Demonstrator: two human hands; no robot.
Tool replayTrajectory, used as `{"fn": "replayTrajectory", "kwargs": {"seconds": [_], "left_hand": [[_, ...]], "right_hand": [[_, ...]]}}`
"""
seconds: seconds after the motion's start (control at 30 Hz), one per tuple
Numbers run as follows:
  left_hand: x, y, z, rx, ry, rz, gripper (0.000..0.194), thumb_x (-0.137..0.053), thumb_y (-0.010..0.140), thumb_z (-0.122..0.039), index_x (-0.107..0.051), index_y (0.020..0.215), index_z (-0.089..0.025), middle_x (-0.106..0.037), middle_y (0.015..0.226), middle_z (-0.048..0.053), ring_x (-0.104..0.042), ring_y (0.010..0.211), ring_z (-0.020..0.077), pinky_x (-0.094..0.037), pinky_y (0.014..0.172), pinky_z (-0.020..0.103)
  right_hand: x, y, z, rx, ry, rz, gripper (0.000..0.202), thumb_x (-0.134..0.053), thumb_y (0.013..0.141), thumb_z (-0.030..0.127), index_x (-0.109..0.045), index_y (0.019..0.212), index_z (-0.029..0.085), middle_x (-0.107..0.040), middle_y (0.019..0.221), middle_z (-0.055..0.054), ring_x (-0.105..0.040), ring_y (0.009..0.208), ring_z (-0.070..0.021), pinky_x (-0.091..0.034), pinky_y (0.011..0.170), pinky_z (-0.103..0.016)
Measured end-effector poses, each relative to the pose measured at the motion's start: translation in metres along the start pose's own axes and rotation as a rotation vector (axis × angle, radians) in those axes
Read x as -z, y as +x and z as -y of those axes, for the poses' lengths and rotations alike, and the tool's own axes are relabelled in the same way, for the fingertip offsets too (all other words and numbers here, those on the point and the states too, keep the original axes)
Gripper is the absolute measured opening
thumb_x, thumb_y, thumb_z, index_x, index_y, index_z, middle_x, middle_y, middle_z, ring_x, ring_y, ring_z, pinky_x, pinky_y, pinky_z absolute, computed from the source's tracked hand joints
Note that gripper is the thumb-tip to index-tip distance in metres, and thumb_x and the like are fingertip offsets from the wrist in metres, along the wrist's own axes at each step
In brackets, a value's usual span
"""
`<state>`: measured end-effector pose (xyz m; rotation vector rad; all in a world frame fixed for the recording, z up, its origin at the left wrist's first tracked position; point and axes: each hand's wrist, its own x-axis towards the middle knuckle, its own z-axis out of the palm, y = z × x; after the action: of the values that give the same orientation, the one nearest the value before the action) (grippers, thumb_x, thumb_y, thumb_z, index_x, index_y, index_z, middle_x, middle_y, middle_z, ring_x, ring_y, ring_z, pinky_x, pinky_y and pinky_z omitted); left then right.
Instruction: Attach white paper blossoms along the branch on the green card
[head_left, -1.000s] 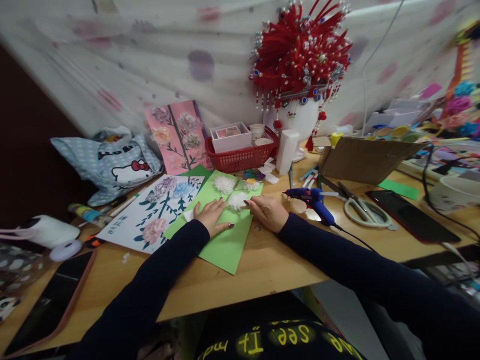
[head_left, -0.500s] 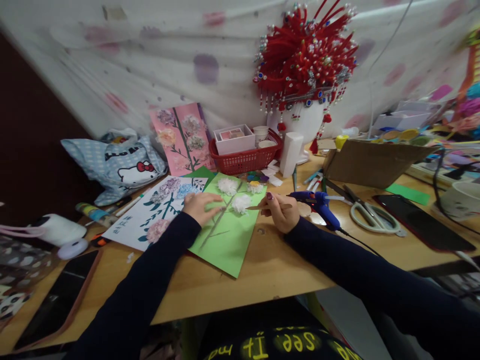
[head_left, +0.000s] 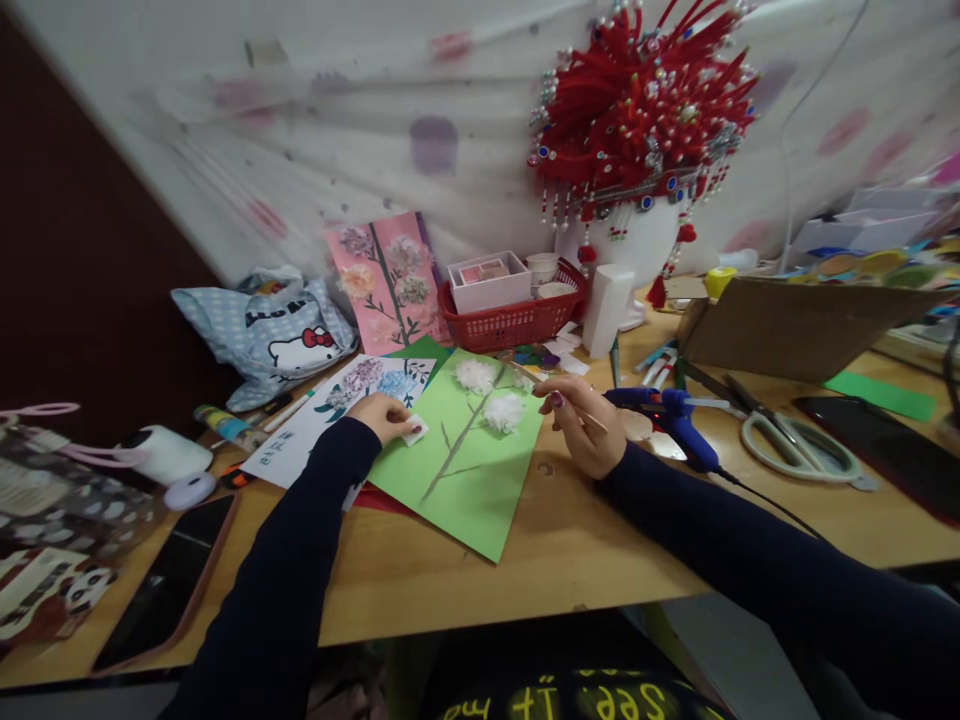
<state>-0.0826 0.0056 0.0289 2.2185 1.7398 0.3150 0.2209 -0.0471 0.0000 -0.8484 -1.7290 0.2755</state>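
Observation:
My left hand (head_left: 381, 417) is closed at the left edge of a light green card (head_left: 472, 500), its fingertips pinching a small white square piece (head_left: 415, 430), perhaps paper. A thin wooden stick (head_left: 596, 424) lies in the closed fingers of my right hand (head_left: 589, 425), beside the card's right edge. Its far tip points to the card's top right, by a small pale flower (head_left: 523, 379). Two fluffy white flowers (head_left: 504, 411) sit along a grey painted stem (head_left: 457, 448) on the card. Under my left arm lies a white card (head_left: 289, 450) with purple and blue flowers.
A blue glue gun (head_left: 679, 425) with a cable and large scissors (head_left: 799, 445) lie to the right. Behind stand a red basket (head_left: 510, 325), a pink flower card (head_left: 390, 280) and a red beaded headdress (head_left: 645, 120). A phone (head_left: 169, 580) lies front left.
My left hand has drawn back left from over the green card and now pinches the white piece. The stick's tip has moved up, away from the lower white flower. The view has shifted left.

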Motion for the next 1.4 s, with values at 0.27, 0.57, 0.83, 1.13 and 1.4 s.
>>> {"fn": "replayTrajectory", "kwargs": {"seconds": [0.27,0.57,0.83,1.13,1.4], "left_hand": [[-0.003,-0.002,-0.016,-0.093,-0.218,0.066,0.021,-0.061,0.072,-0.033,-0.073,0.079,-0.017,-0.071,0.067,0.003,-0.060,0.058,0.0158,-0.044,0.059,0.026],[-0.004,-0.001,-0.020,-0.298,-0.120,-0.236,0.011,-0.071,0.067,-0.025,-0.065,0.062,-0.017,-0.067,0.080,0.006,-0.058,0.073,0.0158,-0.047,0.073,0.029],[-0.002,-0.001,-0.018,-0.151,-0.159,-0.163,0.019,-0.071,0.067,-0.034,-0.066,0.064,-0.017,-0.061,0.063,0.000,-0.050,0.056,0.0116,-0.040,0.056,0.024],[-0.009,-0.002,-0.027,-0.342,-0.081,-0.319,0.013,-0.065,0.074,-0.026,-0.073,0.081,-0.019,-0.068,0.081,0.004,-0.053,0.058,0.0120,-0.047,0.061,0.026],[-0.033,0.000,-0.028,-0.335,0.002,-0.072,0.026,-0.069,0.068,-0.025,-0.070,0.094,-0.019,-0.075,0.086,0.004,-0.069,0.079,0.0189,-0.052,0.077,0.029]], "right_hand": [[0.001,0.000,0.000,0.016,0.000,0.058,0.026,-0.035,0.096,0.031,-0.058,0.097,0.020,-0.062,0.085,-0.006,-0.060,0.070,-0.0149,-0.052,0.056,-0.027],[0.001,-0.001,-0.002,0.033,0.021,0.080,0.026,-0.035,0.097,0.030,-0.059,0.098,0.020,-0.062,0.086,-0.006,-0.059,0.068,-0.0137,-0.051,0.057,-0.027],[-0.002,-0.009,-0.005,-0.066,0.126,0.164,0.028,-0.031,0.098,0.037,-0.054,0.100,0.020,-0.059,0.065,0.001,-0.052,0.047,-0.0080,-0.046,0.048,-0.021],[0.000,-0.007,0.000,-0.059,0.102,0.198,0.029,-0.030,0.099,0.036,-0.053,0.092,0.019,-0.058,0.065,0.001,-0.052,0.047,-0.0076,-0.045,0.048,-0.020],[0.000,-0.009,-0.001,-0.062,0.082,0.217,0.028,-0.031,0.098,0.034,-0.053,0.089,0.019,-0.059,0.065,0.000,-0.053,0.049,-0.0089,-0.047,0.051,-0.021]]}}
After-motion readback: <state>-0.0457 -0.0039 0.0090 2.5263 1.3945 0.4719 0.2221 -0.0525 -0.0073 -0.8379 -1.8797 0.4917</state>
